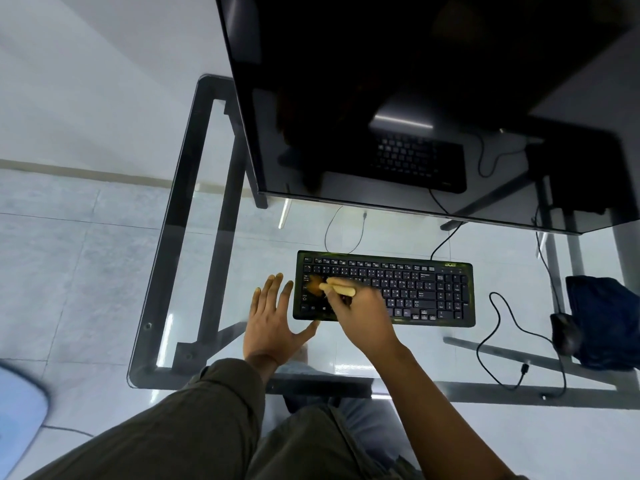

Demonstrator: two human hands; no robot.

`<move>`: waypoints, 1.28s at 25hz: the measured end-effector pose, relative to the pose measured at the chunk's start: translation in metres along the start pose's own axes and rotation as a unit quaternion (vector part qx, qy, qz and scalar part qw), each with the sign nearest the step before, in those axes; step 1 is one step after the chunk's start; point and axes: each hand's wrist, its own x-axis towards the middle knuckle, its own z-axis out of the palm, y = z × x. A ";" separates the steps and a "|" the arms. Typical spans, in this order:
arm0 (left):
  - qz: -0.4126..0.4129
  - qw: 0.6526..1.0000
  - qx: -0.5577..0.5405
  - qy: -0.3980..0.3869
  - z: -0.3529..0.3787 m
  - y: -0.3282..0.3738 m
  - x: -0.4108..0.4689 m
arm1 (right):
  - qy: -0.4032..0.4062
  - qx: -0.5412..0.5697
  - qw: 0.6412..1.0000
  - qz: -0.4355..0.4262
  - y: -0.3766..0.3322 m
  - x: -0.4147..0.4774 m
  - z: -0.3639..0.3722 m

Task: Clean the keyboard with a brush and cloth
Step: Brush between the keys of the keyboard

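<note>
A black keyboard (426,289) lies on the glass desk (242,237) in the head view. My right hand (360,313) grips a brush with a pale wooden handle (341,289); its blurred orange-brown bristles rest on the keyboard's left keys. My left hand (273,320) lies flat on the glass at the keyboard's left end, fingers spread, thumb touching the keyboard's front left corner. A dark blue cloth (602,323) sits bunched at the desk's right edge.
A dark monitor (415,98) stands behind the keyboard and reflects it. A black mouse (564,332) lies next to the cloth, its cable (498,337) looping over the glass to the right of the keyboard. Tiled floor shows through the glass.
</note>
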 end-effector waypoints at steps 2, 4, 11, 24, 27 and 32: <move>0.005 1.000 -0.006 0.007 0.000 0.000 0.000 | -0.058 -0.019 0.998 -0.004 0.000 -0.002 0.002; 0.006 1.000 -0.013 0.014 0.001 0.000 -0.001 | -0.016 -0.008 1.000 -0.001 0.000 -0.004 0.002; 0.002 1.000 -0.006 -0.001 0.002 -0.002 0.001 | -0.033 0.008 0.999 -0.010 -0.001 -0.010 0.002; 0.003 1.000 -0.002 -0.003 0.001 -0.001 0.000 | 0.006 0.007 1.000 -0.018 0.008 -0.021 0.004; 0.005 1.000 0.006 -0.010 0.001 -0.001 0.000 | -0.069 0.000 0.997 -0.039 0.003 -0.023 0.008; 0.004 1.000 -0.002 -0.004 0.001 0.000 0.000 | -0.061 -0.005 0.998 -0.026 0.004 -0.019 0.008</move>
